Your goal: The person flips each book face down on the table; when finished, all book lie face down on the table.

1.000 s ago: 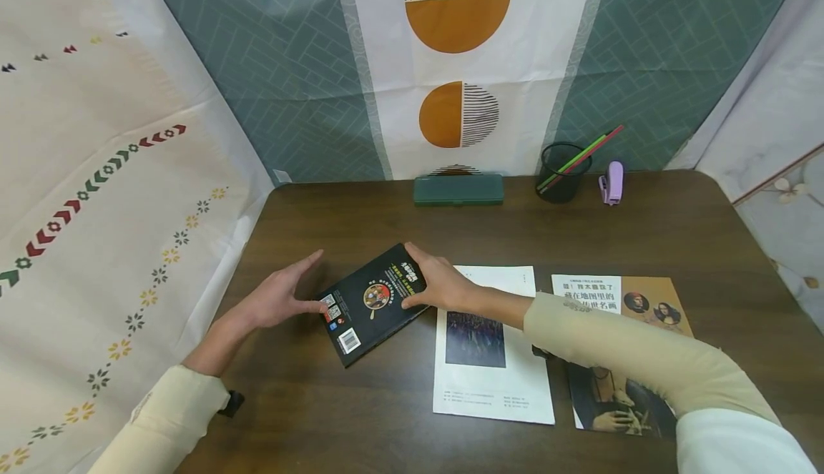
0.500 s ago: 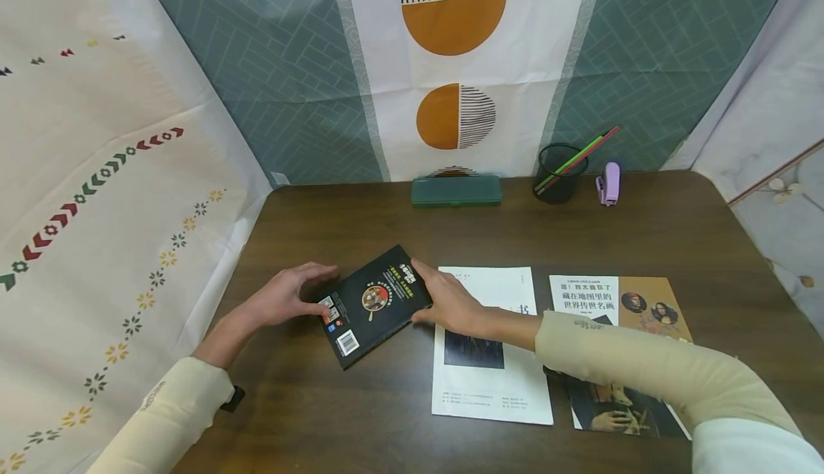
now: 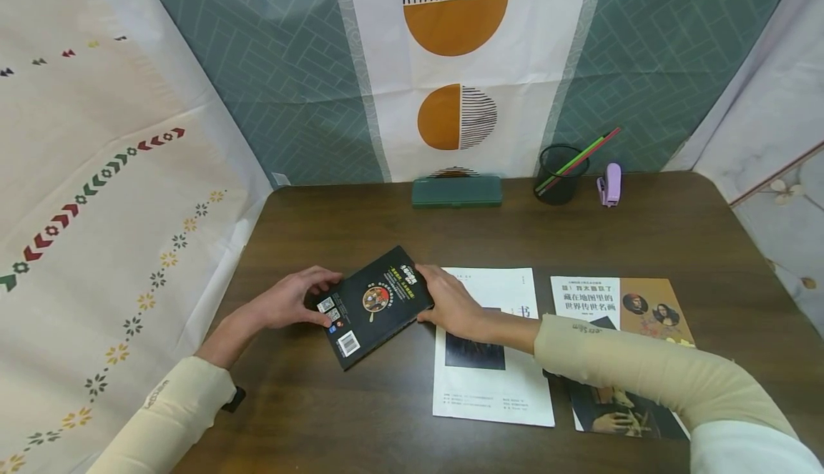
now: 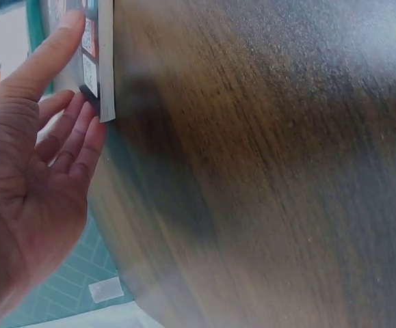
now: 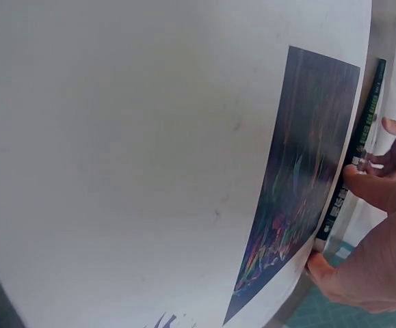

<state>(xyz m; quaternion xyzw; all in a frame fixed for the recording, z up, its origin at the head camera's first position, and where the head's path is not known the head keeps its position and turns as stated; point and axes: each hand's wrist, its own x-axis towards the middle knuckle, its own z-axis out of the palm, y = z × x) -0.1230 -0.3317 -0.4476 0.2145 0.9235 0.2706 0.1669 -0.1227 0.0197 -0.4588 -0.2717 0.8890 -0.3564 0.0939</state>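
Note:
A black book [image 3: 373, 306] lies askew on the dark wooden table [image 3: 360, 417], back cover up with a barcode near its front corner. My left hand [image 3: 318, 295] grips its left edge; the left wrist view shows the thumb on the cover of the black book [image 4: 98, 55] and the fingers [image 4: 74, 137] below the edge. My right hand [image 3: 428, 295] holds the book's right edge, thumb on top. In the right wrist view its fingers [image 5: 379, 191] press against the book's spine [image 5: 355, 150].
A white book [image 3: 508, 388] and a brown-covered book [image 3: 644, 302] lie flat to the right, partly under my right forearm. A green pencil case [image 3: 457, 191], a mesh pen cup [image 3: 556, 174] and a purple stapler [image 3: 610, 182] line the back edge. Fabric walls enclose the table.
My left hand, open beside the book a second ago, has closed in and curled onto its left edge. My right hand shifted slightly along the right edge. The book has barely moved.

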